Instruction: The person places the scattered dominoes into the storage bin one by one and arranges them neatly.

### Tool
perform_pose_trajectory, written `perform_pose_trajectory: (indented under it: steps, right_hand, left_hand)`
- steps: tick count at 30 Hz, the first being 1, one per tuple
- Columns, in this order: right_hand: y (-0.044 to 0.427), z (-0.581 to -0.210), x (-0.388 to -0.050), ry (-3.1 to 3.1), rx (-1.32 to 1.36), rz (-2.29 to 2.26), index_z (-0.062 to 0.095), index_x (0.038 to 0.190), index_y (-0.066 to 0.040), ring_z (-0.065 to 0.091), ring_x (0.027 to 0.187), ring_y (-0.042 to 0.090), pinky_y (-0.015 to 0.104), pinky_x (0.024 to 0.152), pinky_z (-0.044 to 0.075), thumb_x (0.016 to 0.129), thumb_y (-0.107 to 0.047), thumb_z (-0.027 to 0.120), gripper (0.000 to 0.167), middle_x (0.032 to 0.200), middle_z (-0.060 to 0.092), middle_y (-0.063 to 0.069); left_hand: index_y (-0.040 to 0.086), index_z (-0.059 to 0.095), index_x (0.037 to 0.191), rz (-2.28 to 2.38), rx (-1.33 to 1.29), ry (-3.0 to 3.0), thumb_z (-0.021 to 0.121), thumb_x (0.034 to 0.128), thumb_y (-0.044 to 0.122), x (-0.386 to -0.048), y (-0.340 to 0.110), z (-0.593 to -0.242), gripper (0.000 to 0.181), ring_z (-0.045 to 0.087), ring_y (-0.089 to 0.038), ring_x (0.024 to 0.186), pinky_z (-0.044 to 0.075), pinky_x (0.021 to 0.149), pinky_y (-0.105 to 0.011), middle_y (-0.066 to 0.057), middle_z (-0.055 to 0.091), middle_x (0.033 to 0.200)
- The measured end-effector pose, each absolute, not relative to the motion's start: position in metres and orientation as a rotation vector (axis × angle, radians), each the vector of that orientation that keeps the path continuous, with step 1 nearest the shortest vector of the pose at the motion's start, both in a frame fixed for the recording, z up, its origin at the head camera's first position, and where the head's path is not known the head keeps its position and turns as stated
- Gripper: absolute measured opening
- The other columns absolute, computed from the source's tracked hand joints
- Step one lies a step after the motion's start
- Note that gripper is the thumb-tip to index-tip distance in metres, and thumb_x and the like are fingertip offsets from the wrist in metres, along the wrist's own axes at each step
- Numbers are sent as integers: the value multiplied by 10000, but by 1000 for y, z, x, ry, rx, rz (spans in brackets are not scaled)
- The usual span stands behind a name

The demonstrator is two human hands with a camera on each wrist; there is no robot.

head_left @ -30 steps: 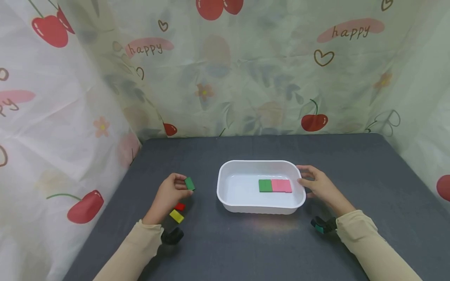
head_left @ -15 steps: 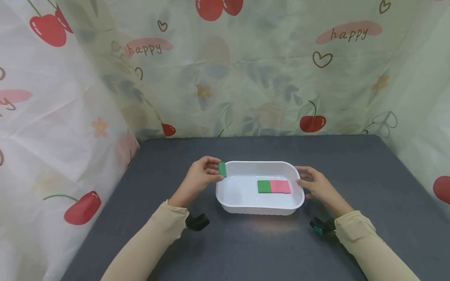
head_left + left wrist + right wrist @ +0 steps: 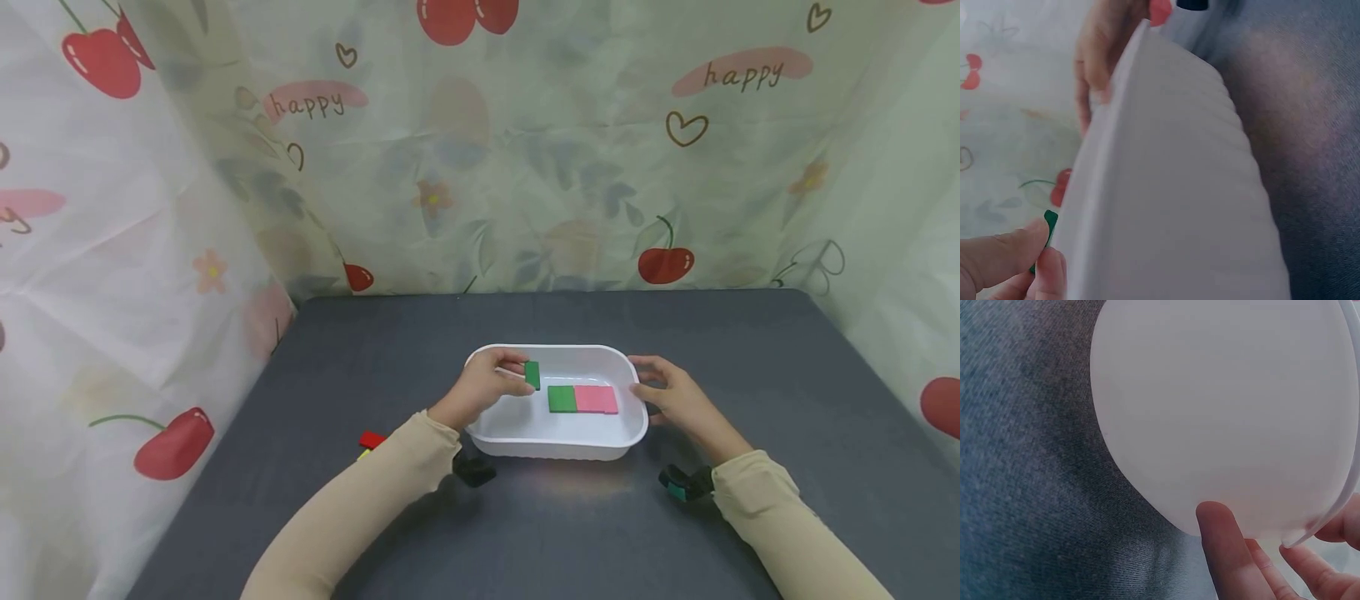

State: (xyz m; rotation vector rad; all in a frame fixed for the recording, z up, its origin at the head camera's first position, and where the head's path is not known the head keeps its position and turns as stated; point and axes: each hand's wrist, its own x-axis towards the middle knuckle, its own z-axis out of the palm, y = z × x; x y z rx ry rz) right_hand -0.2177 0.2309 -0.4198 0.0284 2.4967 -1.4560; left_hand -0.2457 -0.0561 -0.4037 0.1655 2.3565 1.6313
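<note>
Left hand (image 3: 483,385) pinches green tile (image 3: 532,376) over white tray (image 3: 555,449) | green square (image 3: 561,399), pink rectangle (image 3: 596,399) just beyond that pinch | right hand (image 3: 670,393) holds tray's opposite end

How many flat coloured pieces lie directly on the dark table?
2: a red flat piece and, nearer the camera, a yellow flat piece, left of the white tray. The beige left sleeve partly covers the latter and may hide more.

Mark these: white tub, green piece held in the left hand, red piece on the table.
White tub (image 3: 555,451), head view: outer front wall.
Held green piece (image 3: 532,376), head view: middle of visible face.
Red piece (image 3: 371,439), head view: visible top surface.
</note>
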Motion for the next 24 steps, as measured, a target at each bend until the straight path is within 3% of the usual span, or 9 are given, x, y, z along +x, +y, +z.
perform_pose_trajectory:
  steps: [7,13,24]
  right_hand:
    - [231,-420,-218,2490,28,-1461,313,1491,-74,510,1203,452,457,762,572,970,-184,564,588,1417,410,297]
    - [231,-421,-218,2490,33,-1463,314,1491,-80,504,1210,453,462,768,570,969,-185,565,588,1417,414,294]
    - [230,-420,-218,2484,29,-1472,305,1495,-76,494,1223,464,482,780,564,974,-184,561,590,1431,396,300]
  left_hand:
    - [-12,658,1113,1591,194,2399,794,707,-47,-253,-45,-421,429,554,-124,810,431,669,-212,-161,667,1008]
    - [-30,649,1096,1534,138,2418,789,690,-69,-254,-43,-430,431,534,-109,741,423,644,-184,-91,632,896]
    - [-56,650,1039,1441,138,2474,792,655,-117,-256,-41,-436,414,516,-108,701,433,577,-186,-78,592,843]
